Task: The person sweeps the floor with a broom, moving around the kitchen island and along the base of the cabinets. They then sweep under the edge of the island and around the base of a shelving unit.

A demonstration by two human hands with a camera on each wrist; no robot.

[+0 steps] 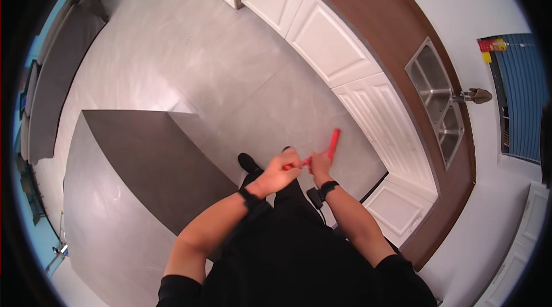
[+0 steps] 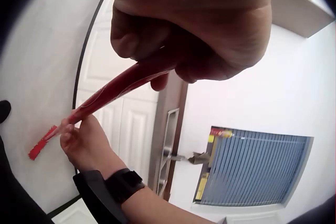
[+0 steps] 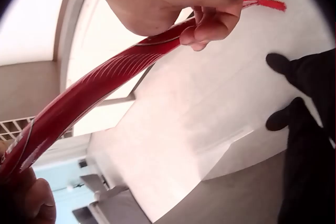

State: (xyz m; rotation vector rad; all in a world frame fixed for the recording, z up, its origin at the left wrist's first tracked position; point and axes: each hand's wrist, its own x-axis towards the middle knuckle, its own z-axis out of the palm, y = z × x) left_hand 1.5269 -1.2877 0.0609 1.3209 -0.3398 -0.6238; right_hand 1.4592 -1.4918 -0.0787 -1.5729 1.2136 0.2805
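Both hands hold a red long-handled brush [image 1: 334,141] in front of the body, above the floor. In the head view my left hand [image 1: 280,172] grips the end of the handle nearer the body's left side. Further along, my right hand [image 1: 320,168] has its fingers curled round the handle close to the brush head. The left wrist view shows the glossy red handle [image 2: 113,90] running from the left fist to the right hand. Ridges mark the curved handle [image 3: 100,85] in the right wrist view, and short red bristles [image 3: 272,5] show beyond the right hand.
White cabinets [image 1: 333,42] under a brown countertop [image 1: 368,2] run along the right, with a steel double sink [image 1: 431,79] and a tap [image 1: 474,96]. A large grey block-like unit [image 1: 155,151] stands close on the left. Grey floor [image 1: 230,65] lies ahead; a grey sofa [image 1: 69,65] is far left.
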